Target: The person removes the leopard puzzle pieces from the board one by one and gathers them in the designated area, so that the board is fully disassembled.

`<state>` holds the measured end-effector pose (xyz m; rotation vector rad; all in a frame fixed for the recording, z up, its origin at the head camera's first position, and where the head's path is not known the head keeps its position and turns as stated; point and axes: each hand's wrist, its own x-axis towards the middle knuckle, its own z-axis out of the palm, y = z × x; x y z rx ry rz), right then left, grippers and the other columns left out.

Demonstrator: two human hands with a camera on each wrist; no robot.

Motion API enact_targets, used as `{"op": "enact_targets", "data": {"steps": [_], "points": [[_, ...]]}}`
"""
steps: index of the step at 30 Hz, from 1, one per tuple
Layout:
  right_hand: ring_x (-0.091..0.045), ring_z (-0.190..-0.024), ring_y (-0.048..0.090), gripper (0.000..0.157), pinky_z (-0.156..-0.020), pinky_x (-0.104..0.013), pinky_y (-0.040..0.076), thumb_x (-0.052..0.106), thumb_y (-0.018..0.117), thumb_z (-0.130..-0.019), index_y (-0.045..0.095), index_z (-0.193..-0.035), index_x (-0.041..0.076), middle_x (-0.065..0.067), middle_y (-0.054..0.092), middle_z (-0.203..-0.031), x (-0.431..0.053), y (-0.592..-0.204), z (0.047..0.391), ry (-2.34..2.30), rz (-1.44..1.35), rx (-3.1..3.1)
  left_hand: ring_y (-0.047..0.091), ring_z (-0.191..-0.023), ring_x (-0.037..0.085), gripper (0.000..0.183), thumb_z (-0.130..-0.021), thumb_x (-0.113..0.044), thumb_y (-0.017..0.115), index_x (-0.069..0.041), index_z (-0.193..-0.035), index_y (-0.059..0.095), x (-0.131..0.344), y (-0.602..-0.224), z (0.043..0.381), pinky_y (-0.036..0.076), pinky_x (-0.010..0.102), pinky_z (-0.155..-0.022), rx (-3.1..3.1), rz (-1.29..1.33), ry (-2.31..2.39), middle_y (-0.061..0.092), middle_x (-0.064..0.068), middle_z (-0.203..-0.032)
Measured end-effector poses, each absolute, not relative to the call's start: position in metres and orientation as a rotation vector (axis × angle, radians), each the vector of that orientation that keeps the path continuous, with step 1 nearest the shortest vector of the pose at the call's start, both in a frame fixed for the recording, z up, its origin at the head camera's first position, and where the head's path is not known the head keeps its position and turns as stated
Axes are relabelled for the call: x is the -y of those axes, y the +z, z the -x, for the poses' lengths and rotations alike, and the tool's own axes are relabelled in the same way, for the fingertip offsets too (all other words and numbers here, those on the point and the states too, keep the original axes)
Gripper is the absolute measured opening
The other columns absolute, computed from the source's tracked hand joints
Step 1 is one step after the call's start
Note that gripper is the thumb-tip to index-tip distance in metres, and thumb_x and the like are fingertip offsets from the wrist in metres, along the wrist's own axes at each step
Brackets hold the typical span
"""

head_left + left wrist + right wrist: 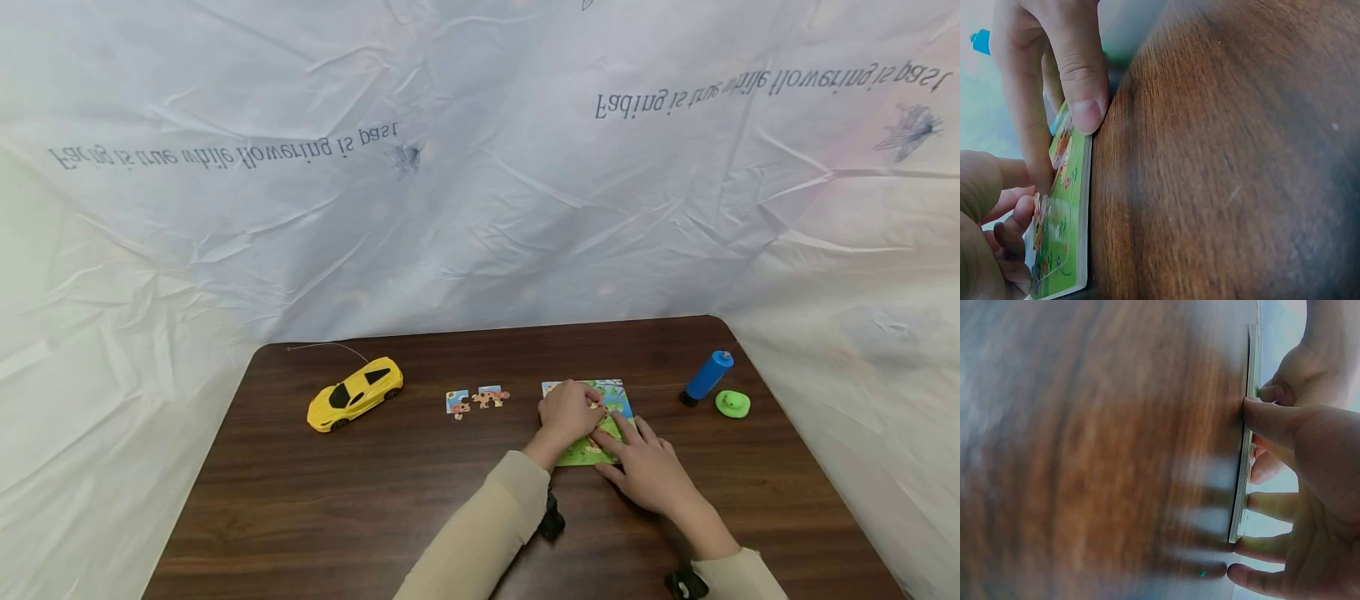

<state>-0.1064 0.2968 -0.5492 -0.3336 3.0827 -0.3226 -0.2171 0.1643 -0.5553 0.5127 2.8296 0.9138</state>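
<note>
A jigsaw puzzle board with a green picture lies flat on the table, partly covered by both hands. My left hand is over its middle, fingers curled, pinching a small orange-brown puzzle piece at the board's surface; the fingers hide much of it. The right hand lies along the board's right side with its fingers spread and fairly straight. Its index fingertip touches the picture close to the left fingers, and its thumb rests at the near edge, as the right wrist view shows.
Left of the board lie loose puzzle pieces. Farther left stands a yellow toy car with a thin wire behind it. On the right are a blue cylinder with a black end and a green toy. White cloth hangs around the table.
</note>
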Motion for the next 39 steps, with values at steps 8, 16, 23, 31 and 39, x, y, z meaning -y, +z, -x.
{"op": "enact_targets", "data": {"steps": [8, 16, 23, 31, 39], "points": [[-0.061, -0.137, 0.039, 0.055, -0.090, -0.074, 0.043, 0.038, 0.074, -0.097, 0.063, -0.147, 0.019, -0.025, 0.041, -0.159, -0.296, -0.549, 0.106, -0.319, 0.328, -3.083, 0.058, -0.075, 0.000, 0.009, -0.095, -0.035, 0.078, -0.031, -0.103, 0.082, -0.166, -0.558, 0.218, 0.048, 0.027, -0.062, -2.811, -0.483, 0.961, 0.068, -0.016, -0.092], [-0.061, -0.137, 0.039, 0.054, -0.090, -0.075, 0.042, 0.037, 0.074, -0.097, 0.063, -0.147, 0.019, -0.024, 0.040, -0.159, -0.296, -0.549, 0.106, -0.332, 0.327, -3.080, 0.059, -0.074, 0.000, 0.005, -0.094, -0.031, 0.079, -0.028, -0.098, 0.079, -0.165, -0.558, 0.217, 0.050, 0.032, -0.072, -2.788, -0.473, 1.056, 0.067, -0.019, -0.087], [-0.061, -0.138, 0.038, 0.054, -0.090, -0.075, 0.042, 0.037, 0.074, -0.097, 0.062, -0.147, 0.019, -0.023, 0.039, -0.160, -0.296, -0.550, 0.106, -0.338, 0.327, -3.078, 0.060, -0.072, -0.002, 0.008, -0.098, -0.032, 0.075, -0.029, -0.102, 0.080, -0.164, -0.559, 0.218, 0.050, 0.027, -0.068, -2.796, -0.509, 1.109, 0.071, -0.020, -0.087], [-0.060, -0.138, 0.037, 0.054, -0.091, -0.075, 0.041, 0.037, 0.074, -0.098, 0.061, -0.149, 0.023, -0.023, 0.039, -0.160, -0.294, -0.549, 0.106, -0.364, 0.321, -3.067, 0.060, -0.067, -0.001, 0.009, -0.098, -0.028, 0.074, -0.024, -0.099, 0.082, -0.155, -0.553, 0.219, 0.047, 0.025, -0.062, -2.755, -0.516, 1.281, 0.073, -0.015, -0.086], [-0.061, -0.139, 0.037, 0.055, -0.091, -0.078, 0.040, 0.037, 0.073, -0.098, 0.059, -0.150, 0.026, -0.024, 0.040, -0.159, -0.295, -0.547, 0.106, -0.380, 0.304, -3.045, 0.059, -0.060, -0.001, 0.011, -0.098, -0.027, 0.075, -0.021, -0.103, 0.082, -0.127, -0.550, 0.225, 0.046, 0.027, -0.053, -2.645, -0.503, 1.427, 0.074, -0.012, -0.088]]}}
